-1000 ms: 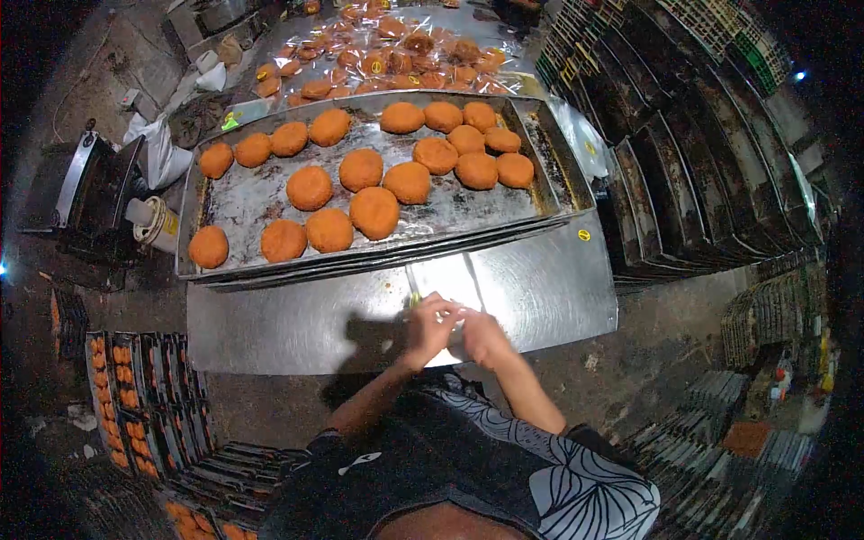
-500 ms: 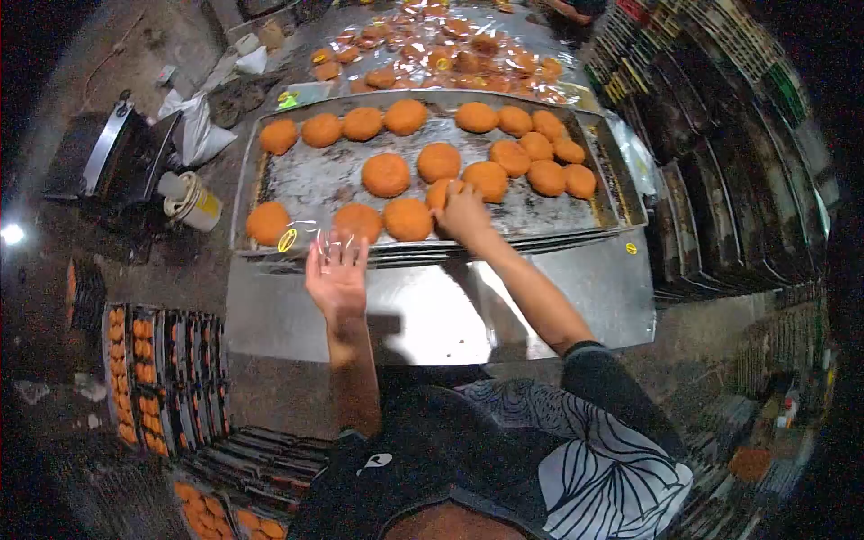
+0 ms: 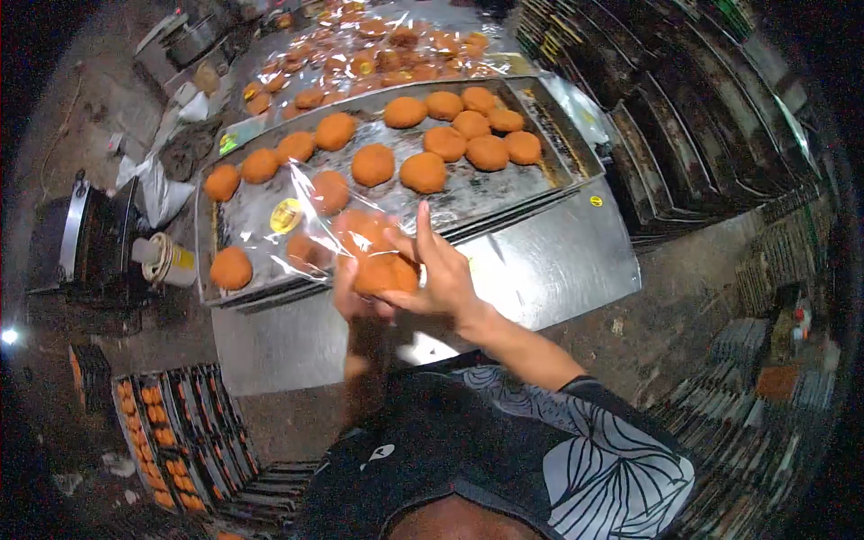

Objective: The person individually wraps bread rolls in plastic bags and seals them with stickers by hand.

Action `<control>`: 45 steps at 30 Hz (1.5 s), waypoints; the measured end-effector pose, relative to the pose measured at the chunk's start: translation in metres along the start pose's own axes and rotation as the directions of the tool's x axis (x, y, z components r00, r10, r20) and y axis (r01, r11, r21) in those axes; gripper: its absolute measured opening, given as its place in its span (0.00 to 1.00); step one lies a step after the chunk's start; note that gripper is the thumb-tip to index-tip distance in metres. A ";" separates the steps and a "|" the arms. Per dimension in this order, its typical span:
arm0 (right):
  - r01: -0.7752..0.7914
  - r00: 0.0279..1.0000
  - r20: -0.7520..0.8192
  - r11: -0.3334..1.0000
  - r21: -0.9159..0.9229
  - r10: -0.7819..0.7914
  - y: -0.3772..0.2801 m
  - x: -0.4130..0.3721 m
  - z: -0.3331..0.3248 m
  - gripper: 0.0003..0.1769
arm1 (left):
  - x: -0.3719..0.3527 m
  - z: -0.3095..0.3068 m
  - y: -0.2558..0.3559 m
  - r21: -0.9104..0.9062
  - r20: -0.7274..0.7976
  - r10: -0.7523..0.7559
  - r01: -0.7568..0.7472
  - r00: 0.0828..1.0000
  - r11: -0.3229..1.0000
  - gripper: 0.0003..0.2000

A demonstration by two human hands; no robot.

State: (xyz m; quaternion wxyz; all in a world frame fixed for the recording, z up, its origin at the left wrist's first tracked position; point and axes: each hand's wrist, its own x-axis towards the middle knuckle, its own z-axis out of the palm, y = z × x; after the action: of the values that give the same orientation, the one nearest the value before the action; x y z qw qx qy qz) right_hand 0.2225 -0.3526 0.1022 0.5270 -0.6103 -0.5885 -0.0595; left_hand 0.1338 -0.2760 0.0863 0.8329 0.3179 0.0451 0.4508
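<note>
Both hands are together over the front edge of a metal tray (image 3: 576, 166) of round orange-brown buns. My right hand (image 3: 441, 274) grips a bun (image 3: 387, 274), its thumb low and its index finger pointing up. At the bun's left side, my left hand (image 3: 355, 292) is closed on a clear plastic bag (image 3: 315, 229), partly hidden and blurred. The bag has a yellow label (image 3: 286, 216) and spreads over the tray, with buns showing through it. Whether the gripped bun is inside the bag is unclear.
Bagged buns (image 3: 360, 67) lie piled on the metal table (image 3: 576, 243) behind the tray. Stacked dark trays (image 3: 711, 153) stand at the right. At the left is a white bucket (image 3: 169, 259); racks of buns (image 3: 180, 441) stand lower left.
My right hand has lifted off the tray with a bun and come to my left hand, which has turned and closed on the bag. The view has rotated and shifted.
</note>
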 end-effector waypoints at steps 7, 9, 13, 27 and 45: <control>-0.334 0.939 -0.048 0.937 0.103 0.340 0.042 -0.028 -0.026 0.29 | -0.028 0.008 -0.058 0.341 -0.155 -0.288 0.325 0.945 0.882 0.16; -0.415 0.910 0.077 0.894 0.171 0.408 0.077 -0.011 -0.050 0.15 | -0.037 -0.001 -0.080 0.735 -0.101 -0.354 0.310 0.930 0.603 0.10; -0.213 0.943 -0.260 0.977 0.012 0.209 0.105 0.115 -0.075 0.08 | -0.066 -0.050 -0.177 0.950 0.303 -0.567 -0.194 0.766 0.246 0.17; -0.730 0.640 0.461 0.674 0.115 0.614 0.124 -0.156 -0.102 0.08 | -0.056 -0.030 -0.184 0.897 0.147 -0.572 0.135 0.807 0.421 0.11; -0.751 0.422 0.904 -0.534 0.389 0.065 0.015 0.040 0.111 0.22 | 0.014 -0.076 0.037 0.062 -0.445 0.166 -0.155 0.880 0.986 0.21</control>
State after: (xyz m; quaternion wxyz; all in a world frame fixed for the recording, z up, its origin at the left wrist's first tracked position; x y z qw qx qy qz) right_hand 0.1853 -0.2436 0.0727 0.5583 -0.1715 -0.1204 0.8028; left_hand 0.0881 -0.2133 0.0500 0.7558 0.2181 0.2151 0.5787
